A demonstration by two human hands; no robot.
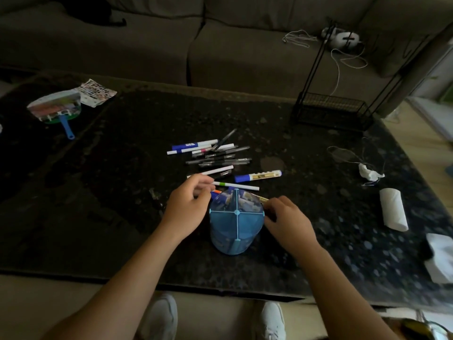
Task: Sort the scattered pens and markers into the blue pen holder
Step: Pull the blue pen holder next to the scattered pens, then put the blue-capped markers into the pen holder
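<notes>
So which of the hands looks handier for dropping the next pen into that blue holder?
Probably the left hand: it already pinches a white pen just beyond the blue holder. The right hand rests at the holder's rim.

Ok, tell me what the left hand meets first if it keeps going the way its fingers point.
Probably the white pen with the green band, just beyond the left hand's fingers; depth is unclear.
</notes>
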